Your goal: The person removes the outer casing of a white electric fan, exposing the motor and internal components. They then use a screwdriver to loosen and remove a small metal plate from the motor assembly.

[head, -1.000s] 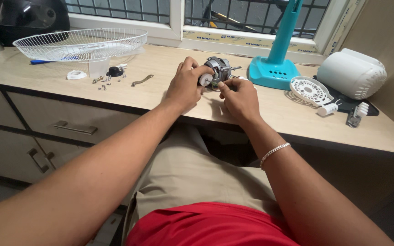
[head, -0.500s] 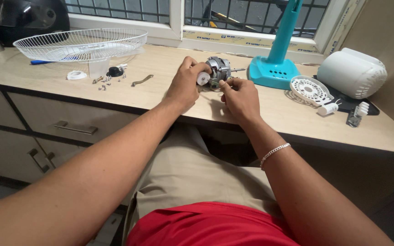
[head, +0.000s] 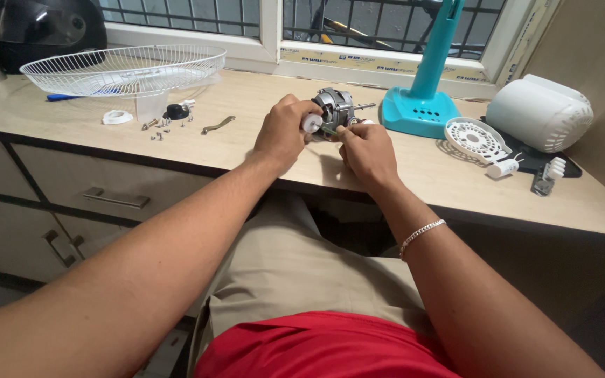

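A grey metal fan motor [head: 335, 105] with a thin shaft sits on the wooden counter [head: 232, 143] near its front edge. My left hand [head: 283, 133] grips the motor's near side, its fingers around a small white round part [head: 310, 122]. Just right of it, my right hand [head: 368, 150] pinches a small dark piece at the motor's base. What that piece is cannot be made out. A silver bracelet hangs on my right wrist.
A white wire fan guard [head: 124, 68] lies at the left, with loose screws [head: 159, 126], a black knob [head: 176, 110] and a white ring [head: 117, 115] beside it. A teal fan stand [head: 421, 105], a white vented cover [head: 476, 138] and a white motor housing [head: 540, 112] are on the right.
The motor has tipped slightly and shifted a little left in my left hand. My right hand has closed in on its base.
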